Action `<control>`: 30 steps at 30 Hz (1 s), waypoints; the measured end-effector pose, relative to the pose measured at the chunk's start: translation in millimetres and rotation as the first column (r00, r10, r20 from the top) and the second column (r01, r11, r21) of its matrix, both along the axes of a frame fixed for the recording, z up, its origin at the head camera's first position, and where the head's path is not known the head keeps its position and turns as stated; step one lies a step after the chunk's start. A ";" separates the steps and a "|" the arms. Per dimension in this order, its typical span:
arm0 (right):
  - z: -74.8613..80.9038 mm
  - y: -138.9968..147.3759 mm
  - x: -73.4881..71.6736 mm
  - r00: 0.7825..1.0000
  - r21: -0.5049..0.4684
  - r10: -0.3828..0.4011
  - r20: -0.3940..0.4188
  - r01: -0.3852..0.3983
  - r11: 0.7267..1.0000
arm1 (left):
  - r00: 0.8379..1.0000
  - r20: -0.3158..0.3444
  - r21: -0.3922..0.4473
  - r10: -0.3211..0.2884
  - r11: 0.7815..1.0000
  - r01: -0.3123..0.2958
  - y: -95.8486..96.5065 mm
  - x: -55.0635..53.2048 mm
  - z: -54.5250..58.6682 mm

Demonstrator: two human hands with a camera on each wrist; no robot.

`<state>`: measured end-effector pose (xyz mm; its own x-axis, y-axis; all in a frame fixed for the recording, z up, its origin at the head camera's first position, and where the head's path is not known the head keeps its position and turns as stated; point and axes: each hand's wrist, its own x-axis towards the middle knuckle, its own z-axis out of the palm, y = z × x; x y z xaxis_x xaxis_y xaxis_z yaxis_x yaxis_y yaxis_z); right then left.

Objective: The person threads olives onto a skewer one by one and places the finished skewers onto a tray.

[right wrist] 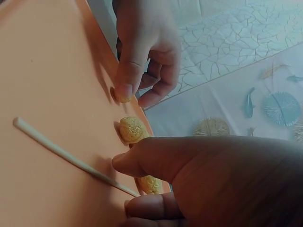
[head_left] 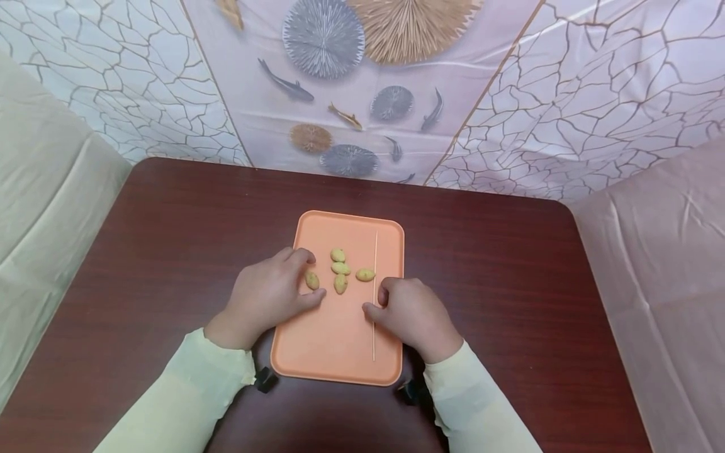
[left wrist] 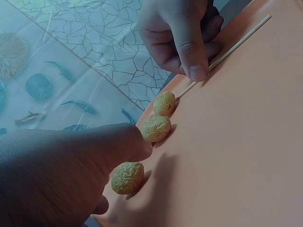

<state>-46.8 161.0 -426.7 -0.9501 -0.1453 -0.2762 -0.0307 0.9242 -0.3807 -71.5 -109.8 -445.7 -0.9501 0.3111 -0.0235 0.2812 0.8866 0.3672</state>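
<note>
Skewer (head_left: pixel 374 343) lay lengthwise on the tray (head_left: pixel 325 346), right side. I had the right hand (head_left: pixel 416 314) over it, thumb and fingers parted, gripping nothing; the left hand (head_left: pixel 266 294) bracketed one wrinkled fruit (head_left: pixel 312 281), contact unclear. Four other fruits (head_left: pixel 340 284) lay rightward. Apparently reaching; next called for pinching both.

At seven o'clock a pale cream left sleeve (head_left: pixel 175 390) and at five o'clock a matching right sleeve (head_left: pixel 481 396) end in loose cuffs beside small black wrist fittings (head_left: pixel 265 380).
</note>
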 end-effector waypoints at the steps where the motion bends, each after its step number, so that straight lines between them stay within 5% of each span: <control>1: 0.0 -0.3 0.3 1.000 0.002 -0.002 0.003 0.002 1.000 | 1.000 0.000 -0.002 0.002 1.000 -0.002 -0.2 0.0 -0.3; 30: -2.1 -6.2 2.0 0.996 -0.002 -0.084 -0.021 0.084 0.996 | 0.999 -0.048 0.041 -0.012 0.999 0.014 0.4 -1.1 -7.8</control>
<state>-44.8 154.8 -428.8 -0.9645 -0.0653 -0.2559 0.0389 0.9233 -0.3821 -72.7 -109.4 -453.5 -0.9457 0.3232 0.0345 0.3106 0.8672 0.3893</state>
